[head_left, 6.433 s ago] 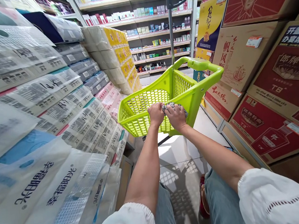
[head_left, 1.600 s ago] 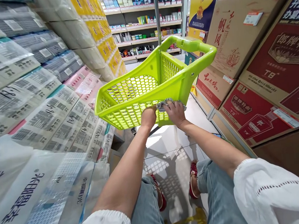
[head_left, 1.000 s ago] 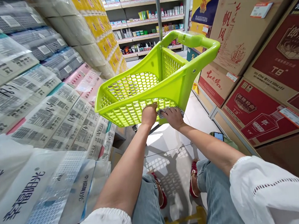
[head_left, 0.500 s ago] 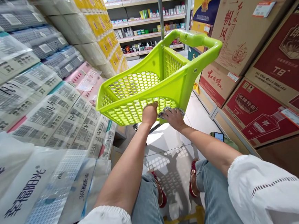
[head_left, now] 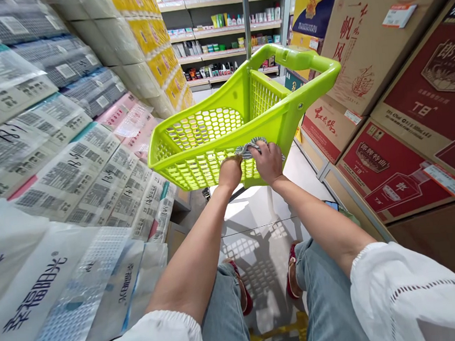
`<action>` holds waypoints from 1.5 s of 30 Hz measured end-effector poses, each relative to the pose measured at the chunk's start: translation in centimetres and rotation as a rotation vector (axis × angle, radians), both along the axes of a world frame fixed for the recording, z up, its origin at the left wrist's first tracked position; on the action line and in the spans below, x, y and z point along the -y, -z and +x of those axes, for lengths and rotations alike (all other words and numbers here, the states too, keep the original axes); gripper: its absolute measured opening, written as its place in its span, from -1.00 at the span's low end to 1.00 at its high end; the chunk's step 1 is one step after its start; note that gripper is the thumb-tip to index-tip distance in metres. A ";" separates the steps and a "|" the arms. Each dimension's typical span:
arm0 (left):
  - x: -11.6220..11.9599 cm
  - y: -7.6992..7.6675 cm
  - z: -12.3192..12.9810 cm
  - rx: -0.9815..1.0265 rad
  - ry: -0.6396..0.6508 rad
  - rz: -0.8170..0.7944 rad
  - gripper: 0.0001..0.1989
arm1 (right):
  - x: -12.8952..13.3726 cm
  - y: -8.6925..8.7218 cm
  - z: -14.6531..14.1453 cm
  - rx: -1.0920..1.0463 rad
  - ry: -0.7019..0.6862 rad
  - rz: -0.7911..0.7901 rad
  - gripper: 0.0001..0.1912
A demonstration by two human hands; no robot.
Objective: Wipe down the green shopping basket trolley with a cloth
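A bright green plastic shopping cart stands in front of me, its handle at the upper right. Against its near side, my right hand is closed on a grey striped cloth, pressing it to the solid green panel beside the mesh. My left hand is just to the left, its fingers closed at the cloth's left end, by the mesh. Its fingertips are partly hidden.
Packs of paper goods are stacked on the left. Cartons line the right side, with a phone low beside them. Shelves of bottles stand beyond the cart. A yellow frame is between my feet.
My right hand has moved up the cart's side with the cloth, which is now more bunched. My left hand has shifted slightly right, to the cloth's end.
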State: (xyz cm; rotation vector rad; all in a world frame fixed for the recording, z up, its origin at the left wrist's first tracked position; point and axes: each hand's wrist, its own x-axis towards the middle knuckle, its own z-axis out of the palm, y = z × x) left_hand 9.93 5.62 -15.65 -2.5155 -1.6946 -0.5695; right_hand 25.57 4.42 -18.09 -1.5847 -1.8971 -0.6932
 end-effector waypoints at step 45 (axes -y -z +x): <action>0.3 0.2 1.0 0.005 0.064 -0.048 -0.65 | 0.1 -0.2 0.6 -0.063 -0.011 0.065 -0.64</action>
